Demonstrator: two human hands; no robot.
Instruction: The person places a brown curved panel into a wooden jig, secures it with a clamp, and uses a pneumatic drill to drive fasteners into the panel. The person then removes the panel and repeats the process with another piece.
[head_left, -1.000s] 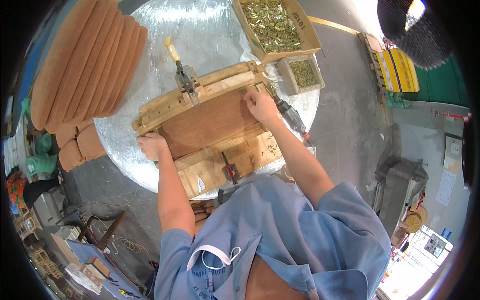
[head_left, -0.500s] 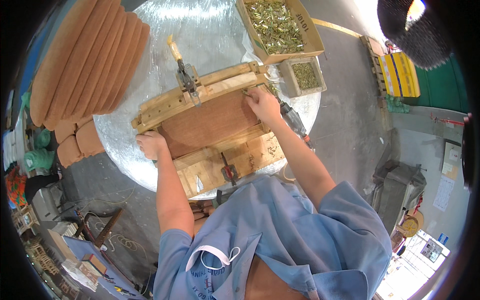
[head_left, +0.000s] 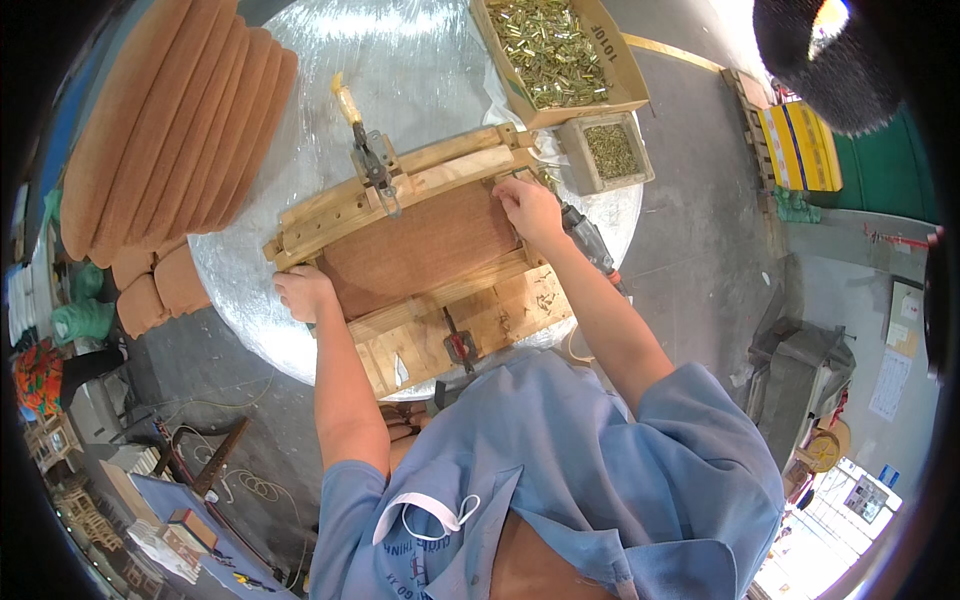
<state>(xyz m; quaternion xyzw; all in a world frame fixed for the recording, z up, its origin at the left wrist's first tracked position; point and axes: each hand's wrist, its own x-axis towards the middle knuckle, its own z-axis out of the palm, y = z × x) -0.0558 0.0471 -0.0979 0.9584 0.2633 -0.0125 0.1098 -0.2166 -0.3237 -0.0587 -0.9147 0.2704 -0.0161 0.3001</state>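
A brown curved wooden panel (head_left: 420,246) lies inside a wooden jig (head_left: 312,233) on a round, film-wrapped table. My left hand (head_left: 304,292) is closed on the jig's left end, its fingertips partly hidden. At the right end, my right hand (head_left: 532,208) is pinched at the panel's edge; whatever is between the fingers is too small to make out. A toggle clamp (head_left: 372,163) with a yellowish handle is mounted on the far rail. Another clamp (head_left: 459,346) with a red part sits on the near board. Beside my right wrist lies a dark power tool (head_left: 590,242).
An open carton (head_left: 622,92) of small brass-coloured pieces stands at the far right, with a square tray (head_left: 647,166) of finer bits in front. Stacked brown curved panels (head_left: 170,130) rise at the far left. A person in patterned clothing (head_left: 40,375) is at the left edge.
My right fingers have shifted slightly at the panel's right edge. The left hand, the panel and the jig stay in place.
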